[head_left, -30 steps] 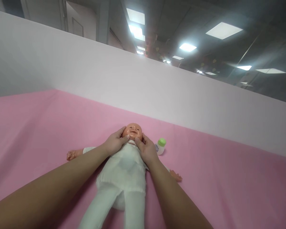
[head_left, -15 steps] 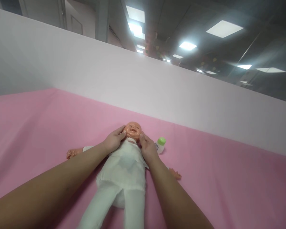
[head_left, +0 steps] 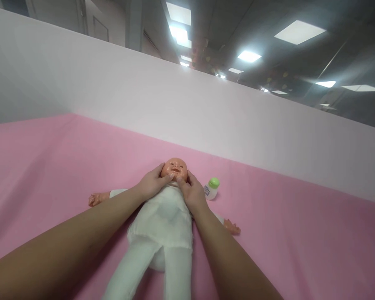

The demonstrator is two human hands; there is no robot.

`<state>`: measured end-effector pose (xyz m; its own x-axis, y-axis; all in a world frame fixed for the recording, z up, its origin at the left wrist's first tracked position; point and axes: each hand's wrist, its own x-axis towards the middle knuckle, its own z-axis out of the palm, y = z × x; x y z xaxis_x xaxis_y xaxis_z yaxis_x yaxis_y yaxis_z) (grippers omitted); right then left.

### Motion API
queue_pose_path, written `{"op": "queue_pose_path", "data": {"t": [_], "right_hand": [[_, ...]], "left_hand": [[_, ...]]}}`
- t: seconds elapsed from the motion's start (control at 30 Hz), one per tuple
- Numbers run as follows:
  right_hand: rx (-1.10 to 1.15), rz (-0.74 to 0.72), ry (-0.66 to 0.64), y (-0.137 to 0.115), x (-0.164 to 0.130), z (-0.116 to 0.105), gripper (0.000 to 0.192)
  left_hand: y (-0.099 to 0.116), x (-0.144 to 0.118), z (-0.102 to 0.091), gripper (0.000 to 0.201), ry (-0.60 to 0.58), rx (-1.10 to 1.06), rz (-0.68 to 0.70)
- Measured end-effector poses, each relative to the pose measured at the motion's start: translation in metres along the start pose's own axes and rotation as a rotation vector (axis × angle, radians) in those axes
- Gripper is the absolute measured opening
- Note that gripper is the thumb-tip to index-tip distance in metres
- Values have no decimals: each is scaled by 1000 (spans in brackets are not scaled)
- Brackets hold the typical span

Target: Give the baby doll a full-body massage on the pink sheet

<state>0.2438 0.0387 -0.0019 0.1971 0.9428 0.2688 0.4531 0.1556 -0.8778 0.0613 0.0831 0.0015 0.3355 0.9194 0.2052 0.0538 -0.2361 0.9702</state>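
A white partition wall (head_left: 206, 112) runs behind the work area, with ceiling light panels (head_left: 300, 32) visible above it. In front of the wall, a pink sheet (head_left: 300, 233) covers the bench from edge to edge.

A baby doll (head_left: 162, 225) in white clothing lies face up on the pink sheet, near the centre of the view, head toward the wall and legs toward the person. Both doll arms are spread out to the sides, flat on the sheet.

Both forearms of the person reach in from the lower edge and meet at the doll head (head_left: 174, 168). The left hand (head_left: 151, 186) rests against the head on its left side, fingers loosely curved and thumb on the cheek. The right hand (head_left: 192, 193) rests against the other side, thumb up at the chin. Neither hand closes around anything; both lie partly open on the head.

A small white bottle (head_left: 211, 188) with a green cap stands on the sheet just beside the right hand, not touching it
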Motion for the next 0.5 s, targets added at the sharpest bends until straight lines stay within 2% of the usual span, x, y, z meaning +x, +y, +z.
{"op": "queue_pose_path", "data": {"t": [0.07, 0.2, 0.5], "right_hand": [[-24, 45, -11, -4, -2, 1, 75], [-76, 103, 1, -7, -2, 3, 84], [-75, 7, 8, 3, 2, 2, 62]], "left_hand": [[3, -1, -1, 68, -44, 11, -15], [1, 0, -1, 64, -50, 31, -11], [-5, 3, -2, 67, -64, -29, -5]]}}
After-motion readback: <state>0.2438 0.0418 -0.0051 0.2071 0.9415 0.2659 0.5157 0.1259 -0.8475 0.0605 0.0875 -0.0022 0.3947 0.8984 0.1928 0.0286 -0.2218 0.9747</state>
